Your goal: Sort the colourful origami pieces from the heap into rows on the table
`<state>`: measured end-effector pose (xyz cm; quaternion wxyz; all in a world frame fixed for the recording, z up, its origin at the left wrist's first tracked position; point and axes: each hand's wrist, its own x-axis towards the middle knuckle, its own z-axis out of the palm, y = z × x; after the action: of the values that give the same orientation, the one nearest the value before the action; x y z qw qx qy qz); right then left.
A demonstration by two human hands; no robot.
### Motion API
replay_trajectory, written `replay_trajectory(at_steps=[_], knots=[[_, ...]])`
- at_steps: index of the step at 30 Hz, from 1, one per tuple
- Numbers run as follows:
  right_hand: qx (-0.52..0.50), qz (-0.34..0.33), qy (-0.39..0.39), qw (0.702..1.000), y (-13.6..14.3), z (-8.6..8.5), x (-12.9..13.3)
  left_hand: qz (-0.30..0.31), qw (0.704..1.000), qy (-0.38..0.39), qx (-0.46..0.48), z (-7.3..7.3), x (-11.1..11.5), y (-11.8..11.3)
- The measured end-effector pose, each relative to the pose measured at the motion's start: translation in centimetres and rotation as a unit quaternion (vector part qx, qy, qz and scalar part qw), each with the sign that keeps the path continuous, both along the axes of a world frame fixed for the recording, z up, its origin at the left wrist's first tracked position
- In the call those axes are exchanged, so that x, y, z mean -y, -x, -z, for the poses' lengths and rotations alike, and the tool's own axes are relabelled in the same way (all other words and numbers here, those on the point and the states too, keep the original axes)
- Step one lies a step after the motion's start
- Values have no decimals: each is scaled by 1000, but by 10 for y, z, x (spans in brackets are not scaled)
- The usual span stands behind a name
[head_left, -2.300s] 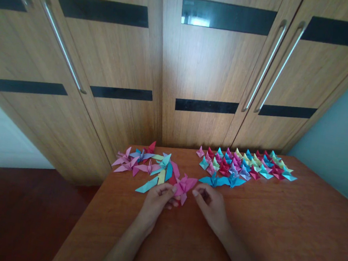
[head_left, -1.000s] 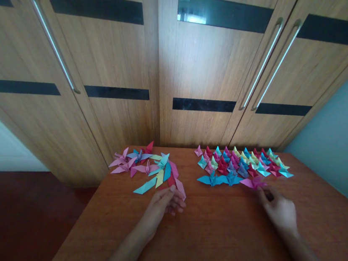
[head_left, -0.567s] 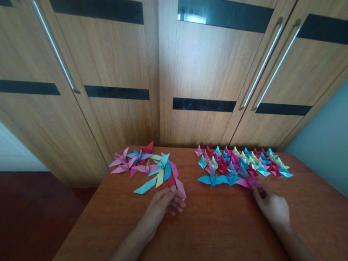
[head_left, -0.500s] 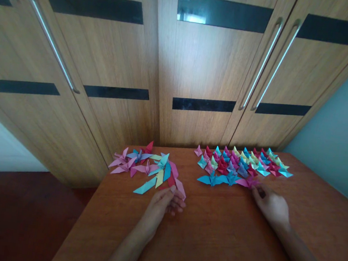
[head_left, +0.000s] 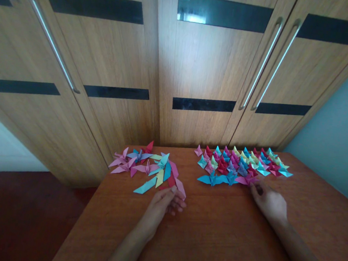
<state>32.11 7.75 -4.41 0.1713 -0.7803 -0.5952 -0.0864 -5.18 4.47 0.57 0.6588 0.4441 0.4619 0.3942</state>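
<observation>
My right hand (head_left: 269, 203) pinches the right end of a magenta paper crane (head_left: 246, 179), which lies at the end of a short row beside a blue crane (head_left: 230, 178) and another blue crane (head_left: 212, 179). Loosely curled, with thumb and fingers apart, my left hand (head_left: 165, 203) rests at the near edge of a loose pile of folded cranes. Its thumb is by a red crane (head_left: 170, 181) and a pink crane (head_left: 180, 189), both partly hidden; whether it touches them I cannot tell. Pink cranes (head_left: 124, 164) and a light-blue crane (head_left: 163, 161) lie in the same pile.
Behind the short row, several rows of multicoloured cranes (head_left: 243, 160) stand closely packed at the back right of the brown wooden table (head_left: 211, 236). A wooden wardrobe (head_left: 201, 66) with long metal handles rises directly behind the table. At the right is a bluish wall (head_left: 345, 126).
My right hand has shifted slightly to the left with its fingers on the magenta crane, which now sits closer to the blue one. My left hand has hardly moved.
</observation>
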Motion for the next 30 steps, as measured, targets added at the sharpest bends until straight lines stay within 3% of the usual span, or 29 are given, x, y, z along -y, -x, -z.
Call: replay_trajectory(at_steps=[30], knots=[[-19,-7,8,1000,-3,2,1,1,1000,8,-7,-2,1,0]])
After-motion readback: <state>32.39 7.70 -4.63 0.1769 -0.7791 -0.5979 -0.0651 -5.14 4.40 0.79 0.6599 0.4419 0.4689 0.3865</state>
